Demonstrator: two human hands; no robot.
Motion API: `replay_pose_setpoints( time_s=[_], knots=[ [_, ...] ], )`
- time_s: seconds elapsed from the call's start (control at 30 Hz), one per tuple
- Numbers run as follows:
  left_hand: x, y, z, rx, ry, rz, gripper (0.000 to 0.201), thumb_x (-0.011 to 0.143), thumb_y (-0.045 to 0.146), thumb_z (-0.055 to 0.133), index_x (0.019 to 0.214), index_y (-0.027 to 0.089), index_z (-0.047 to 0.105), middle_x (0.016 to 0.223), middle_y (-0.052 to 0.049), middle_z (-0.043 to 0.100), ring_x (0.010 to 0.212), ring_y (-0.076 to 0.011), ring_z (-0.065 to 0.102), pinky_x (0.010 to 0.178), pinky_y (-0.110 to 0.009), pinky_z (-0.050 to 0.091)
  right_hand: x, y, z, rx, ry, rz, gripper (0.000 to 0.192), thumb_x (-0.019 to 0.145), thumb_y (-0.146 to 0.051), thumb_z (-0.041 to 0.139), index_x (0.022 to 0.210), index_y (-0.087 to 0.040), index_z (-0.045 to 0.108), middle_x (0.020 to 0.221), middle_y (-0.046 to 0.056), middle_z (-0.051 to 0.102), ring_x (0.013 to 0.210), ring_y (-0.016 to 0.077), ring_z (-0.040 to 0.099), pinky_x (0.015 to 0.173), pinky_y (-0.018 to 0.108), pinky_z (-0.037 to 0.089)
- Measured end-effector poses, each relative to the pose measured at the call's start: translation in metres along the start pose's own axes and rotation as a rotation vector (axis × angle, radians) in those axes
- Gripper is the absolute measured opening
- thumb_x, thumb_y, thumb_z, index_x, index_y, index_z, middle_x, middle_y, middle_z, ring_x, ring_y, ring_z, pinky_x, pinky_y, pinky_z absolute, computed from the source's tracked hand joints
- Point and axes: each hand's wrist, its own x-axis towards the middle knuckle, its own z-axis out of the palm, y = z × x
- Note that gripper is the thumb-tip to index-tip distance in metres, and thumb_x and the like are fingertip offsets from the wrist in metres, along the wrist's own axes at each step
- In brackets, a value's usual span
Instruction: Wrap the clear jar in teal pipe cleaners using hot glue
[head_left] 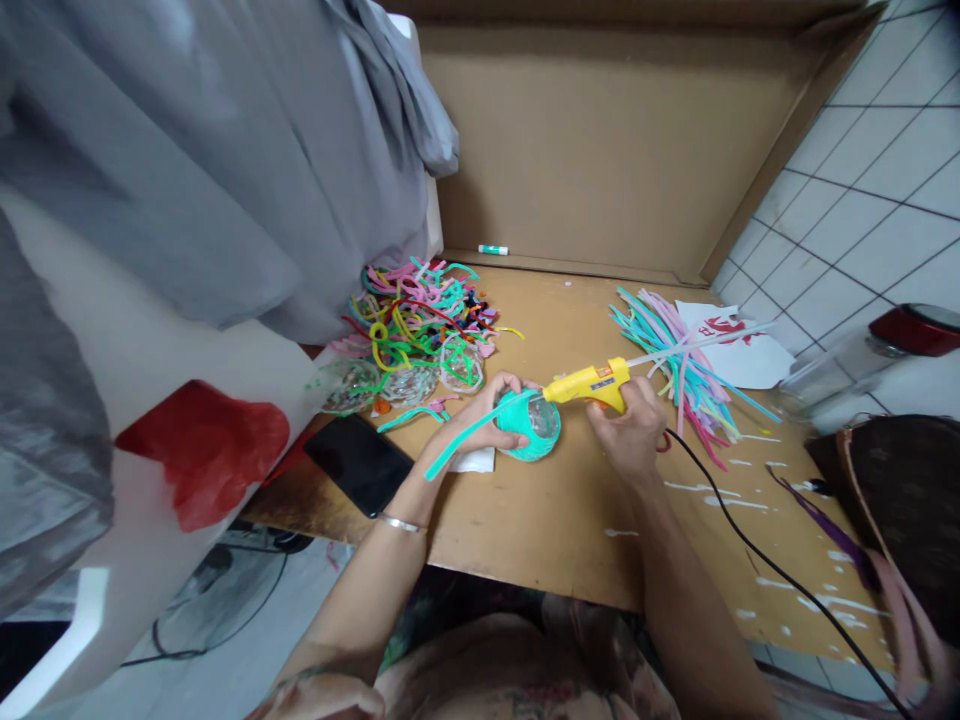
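My left hand point(495, 418) is closed around a small clear container point(541, 418) wrapped in turquoise pipe cleaner. A loose end of turquoise pipe cleaner point(457, 442) sticks out from it to the lower left, across my hand. In my right hand point(630, 425) is a yellow glue gun point(589, 384), gripped by its handle. Its nozzle points left and meets the container's upper rim, or comes very close to it. A long clear glue stick point(697, 342) projects from the back of the gun.
A tangled heap of coloured pipe cleaners point(420, 315) lies back left, a bundle of straight ones point(679, 360) right. A black phone point(358, 463) rests left. The gun's black cord point(765, 555) runs to the lower right, near a brown bag point(892, 500). Cardboard point(600, 150) stands behind.
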Motion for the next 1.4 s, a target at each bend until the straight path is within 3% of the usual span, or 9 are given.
replay_pose_setpoints(
  time_s=[0.57,0.9,1.07,1.4],
  knots=[
    [0.0002,0.0012,-0.0003,-0.039,-0.013,-0.001,0.062,0.056,0.023,0.087,0.099,0.023,0.042,0.128,-0.01,0.056,0.123,-0.0263,0.052,0.098,-0.04,0.042,0.0013,0.0013,0.0019,0.014,0.047,0.043,0.012,0.073,-0.026,0.06,0.069,-0.024,0.048,0.069,-0.002,0.049,0.064,0.017,0.049,0.059,0.03,0.041],
    [-0.0005,0.0022,0.0008,-0.05,-0.02,-0.01,0.063,0.055,0.02,0.086,0.098,0.024,0.041,0.128,-0.01,0.056,0.119,-0.0251,0.054,0.094,-0.037,0.044,-0.0002,-0.0013,0.0008,0.023,0.005,0.022,0.007,0.074,-0.024,0.059,0.077,-0.023,0.053,0.074,0.0,0.052,0.068,0.0182,0.052,0.06,0.03,0.041],
    [-0.0008,0.0034,0.0005,-0.066,-0.017,-0.033,0.063,0.055,0.023,0.087,0.099,0.024,0.042,0.131,-0.011,0.055,0.121,-0.027,0.053,0.095,-0.039,0.042,-0.0006,0.001,0.0002,0.028,-0.015,0.012,0.009,0.074,-0.024,0.058,0.072,-0.023,0.05,0.072,-0.001,0.049,0.067,0.0172,0.05,0.06,0.029,0.04],
    [-0.0006,0.0059,0.0015,-0.046,-0.019,-0.025,0.062,0.055,0.023,0.087,0.098,0.023,0.042,0.132,-0.011,0.055,0.123,-0.0272,0.053,0.098,-0.039,0.041,-0.0005,-0.0006,0.0006,0.02,0.008,0.006,0.007,0.074,-0.023,0.059,0.075,-0.023,0.052,0.072,-0.001,0.051,0.068,0.0179,0.051,0.061,0.03,0.041]
  ],
)
